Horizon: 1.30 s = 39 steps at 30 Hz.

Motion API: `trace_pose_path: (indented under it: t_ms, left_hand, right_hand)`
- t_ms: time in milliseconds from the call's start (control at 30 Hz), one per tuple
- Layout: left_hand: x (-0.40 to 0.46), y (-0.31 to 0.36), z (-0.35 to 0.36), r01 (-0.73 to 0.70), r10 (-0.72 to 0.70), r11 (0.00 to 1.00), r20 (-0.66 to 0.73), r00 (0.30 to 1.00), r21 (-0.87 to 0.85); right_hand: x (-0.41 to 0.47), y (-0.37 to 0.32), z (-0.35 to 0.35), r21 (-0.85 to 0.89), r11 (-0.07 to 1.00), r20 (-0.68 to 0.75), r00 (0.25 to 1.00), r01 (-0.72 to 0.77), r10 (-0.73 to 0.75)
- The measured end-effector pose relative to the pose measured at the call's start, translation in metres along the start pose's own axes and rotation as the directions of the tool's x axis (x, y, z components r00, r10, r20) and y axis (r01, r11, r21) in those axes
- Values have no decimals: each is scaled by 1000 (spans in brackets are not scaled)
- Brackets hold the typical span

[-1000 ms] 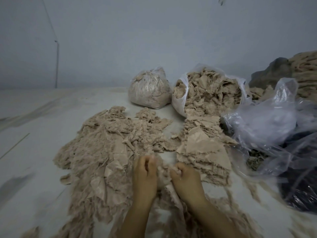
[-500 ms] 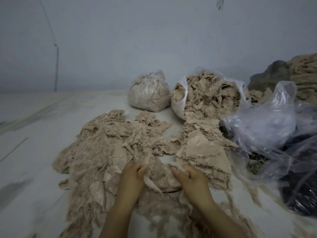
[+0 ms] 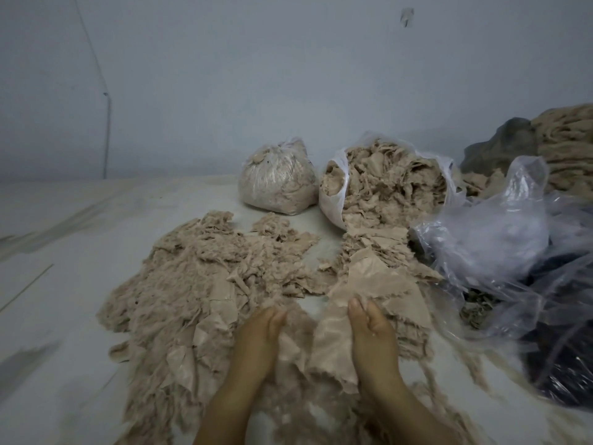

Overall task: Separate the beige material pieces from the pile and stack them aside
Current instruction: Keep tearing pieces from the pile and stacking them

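Your left hand [image 3: 261, 332] curls into the loose pile [image 3: 199, 284] of beige scraps that spreads ahead of it and out to its left; whether it truly pinches a scrap cannot be told, as its fingertips are buried. Your right hand [image 3: 369, 329] grips a broad beige piece [image 3: 333, 345] that drapes between the two hands, just short of the flatter stack [image 3: 382, 277] lying directly beyond that hand. The material looks thin, limp and very light, with frayed edges that likely snag on neighbouring scraps. Take hold near a clean edge or corner, not the fringe, and lift slowly so tangled fibres release. Farther off stand an open bag of scraps [image 3: 391, 181] and a tied bag [image 3: 276, 178]; crumpled clear plastic [image 3: 494, 242] lies beyond your right hand, to its right.
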<state>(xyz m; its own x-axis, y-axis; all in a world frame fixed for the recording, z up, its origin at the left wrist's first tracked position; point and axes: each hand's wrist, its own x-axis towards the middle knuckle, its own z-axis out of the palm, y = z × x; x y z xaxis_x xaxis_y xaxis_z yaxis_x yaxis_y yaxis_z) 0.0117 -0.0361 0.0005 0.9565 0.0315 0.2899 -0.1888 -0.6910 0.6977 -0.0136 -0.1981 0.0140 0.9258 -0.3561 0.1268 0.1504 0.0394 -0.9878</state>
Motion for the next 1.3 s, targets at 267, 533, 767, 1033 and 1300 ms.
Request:
trace_pose_path:
  t_ms: [267, 533, 767, 1033, 1300]
  left_hand:
    - [-11, 55, 14, 122, -33, 778, 155, 987, -617]
    - [-2, 34, 18, 215, -318, 749, -56, 946, -627]
    - [-3, 52, 5, 120, 8, 819, 219, 976, -562]
    - [-5, 33, 9, -32, 1, 913, -76, 997, -407]
    - [-4, 3, -3, 182, -216, 945, -101, 971, -270]
  right_hand:
    - [-5, -5, 21, -8, 998, 74, 996, 59, -58]
    - [-17, 26, -20, -414, 909, 218, 975, 46, 50]
    - [-14, 9, -22, -346, 938, 267, 957, -12, 110]
    - [-4, -3, 4, -113, 990, 97, 992, 87, -77]
    - [7, -6, -2, -139, 988, 2, 997, 74, -75]
